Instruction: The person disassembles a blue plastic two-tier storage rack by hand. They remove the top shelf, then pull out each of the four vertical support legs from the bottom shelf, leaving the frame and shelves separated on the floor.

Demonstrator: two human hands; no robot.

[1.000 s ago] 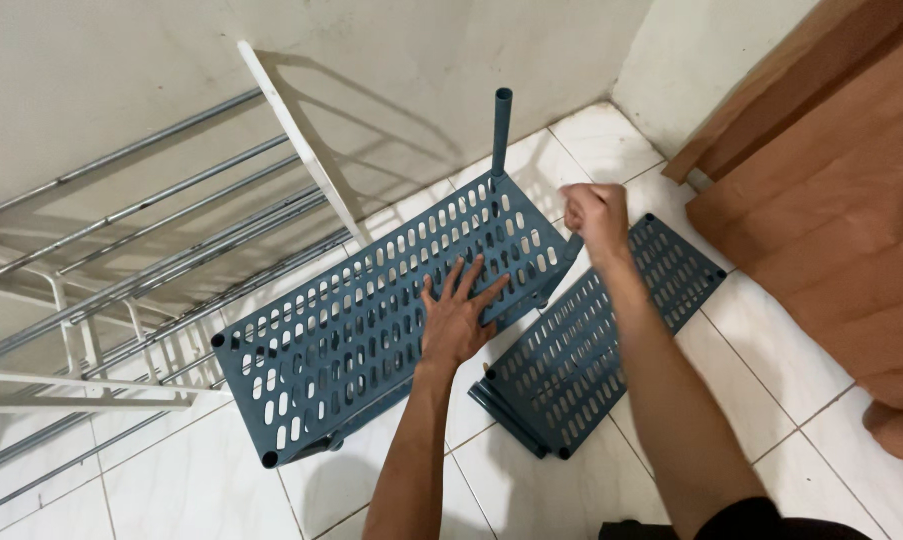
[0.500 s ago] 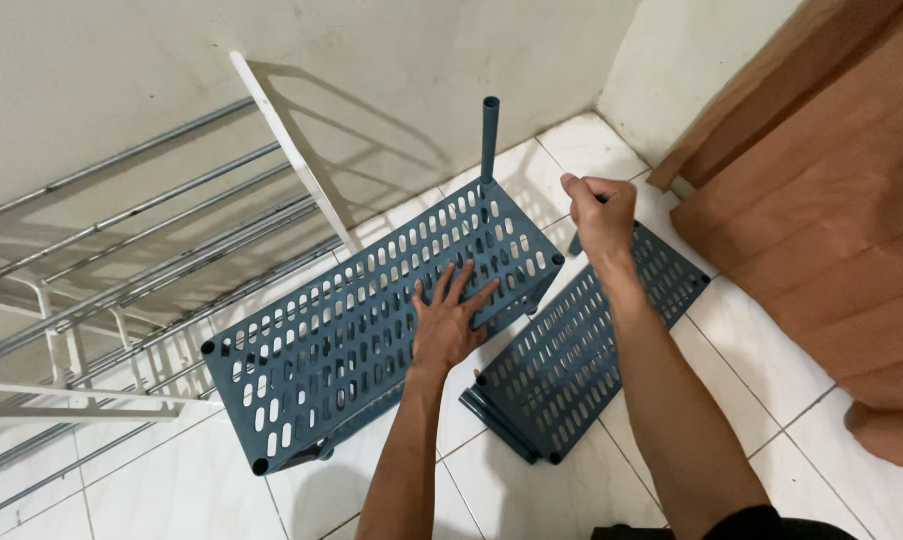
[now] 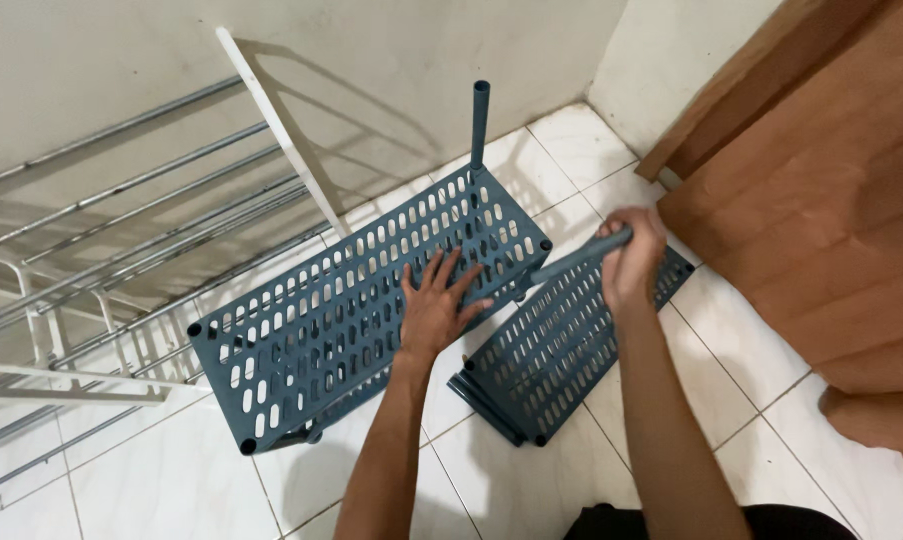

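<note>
1. Fingers of the left hand (image 3: 433, 305) spread wide and press flat on the upper blue slotted shelf panel (image 3: 361, 310), near its right end.
2. Right hand (image 3: 631, 258) curls tight around a blue tube (image 3: 571, 260), which slants down to the panel's near right corner.
3. At the panel's far right corner a second blue tube (image 3: 479, 125) stands upright in its socket.
4. Flat on the white tiled floor (image 3: 171, 490) lies a stack of blue panels (image 3: 561, 350), just right of the upper panel and under the right forearm.
5. Along the floor's left edge stands a white metal rack (image 3: 121, 250); a brown wooden door (image 3: 821, 200) fills the right side.
</note>
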